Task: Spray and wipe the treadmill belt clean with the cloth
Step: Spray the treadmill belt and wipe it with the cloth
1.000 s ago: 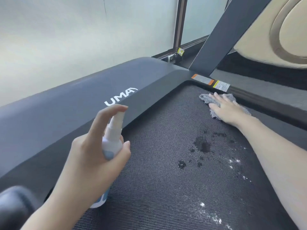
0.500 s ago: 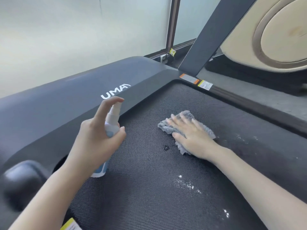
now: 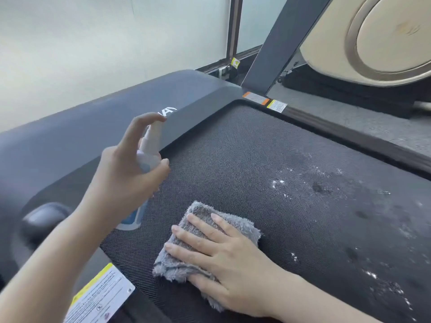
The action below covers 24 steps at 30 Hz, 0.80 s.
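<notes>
Head, right fingers point(image 3: 203, 226) flat on cloth point(image 3: 203, 209)

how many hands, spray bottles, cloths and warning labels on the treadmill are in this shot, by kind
hands: 2 (left hand, right hand)
spray bottle: 1
cloth: 1
warning labels on the treadmill: 3
total: 7
</notes>
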Available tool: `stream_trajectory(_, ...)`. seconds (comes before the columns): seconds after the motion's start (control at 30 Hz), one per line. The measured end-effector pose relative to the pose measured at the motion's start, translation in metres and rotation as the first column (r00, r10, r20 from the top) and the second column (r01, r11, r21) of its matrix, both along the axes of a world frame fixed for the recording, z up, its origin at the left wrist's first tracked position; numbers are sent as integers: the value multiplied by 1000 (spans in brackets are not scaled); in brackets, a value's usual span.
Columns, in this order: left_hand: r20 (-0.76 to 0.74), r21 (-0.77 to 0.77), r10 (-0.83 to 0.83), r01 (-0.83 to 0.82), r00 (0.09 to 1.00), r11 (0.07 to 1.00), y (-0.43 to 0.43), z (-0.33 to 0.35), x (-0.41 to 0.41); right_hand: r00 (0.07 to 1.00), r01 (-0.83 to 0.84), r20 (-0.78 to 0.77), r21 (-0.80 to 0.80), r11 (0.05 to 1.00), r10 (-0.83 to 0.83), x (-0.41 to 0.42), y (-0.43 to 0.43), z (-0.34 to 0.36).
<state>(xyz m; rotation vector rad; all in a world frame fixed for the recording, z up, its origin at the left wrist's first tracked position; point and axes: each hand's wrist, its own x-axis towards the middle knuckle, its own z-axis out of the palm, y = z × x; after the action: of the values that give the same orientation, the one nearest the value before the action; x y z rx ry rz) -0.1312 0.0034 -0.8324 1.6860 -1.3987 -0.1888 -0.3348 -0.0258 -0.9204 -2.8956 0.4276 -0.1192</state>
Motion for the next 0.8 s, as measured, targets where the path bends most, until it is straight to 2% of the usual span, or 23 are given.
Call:
stream_trajectory(0.2, 6, 5, 2, -2, 1000, 1000, 11, 3, -3, 999, 40, 33, -59, 997, -38, -14, -8, -4)
stream_trajectory(0.33, 6, 29, -6, 6, 1000, 1000, 14, -1, -6, 973, 222, -67, -14, 975, -222, -26, -58, 1)
stream_trajectory(0.47, 11, 36, -19, 18, 1000, 999, 10, -3, -12, 916, 393, -73, -28, 919, -394, -42, -116, 0)
stream_trajectory(0.8, 4, 55, -89, 89, 996, 995, -10, -9, -32, 810, 583, -67, -8, 812, -582, -64, -199, -3)
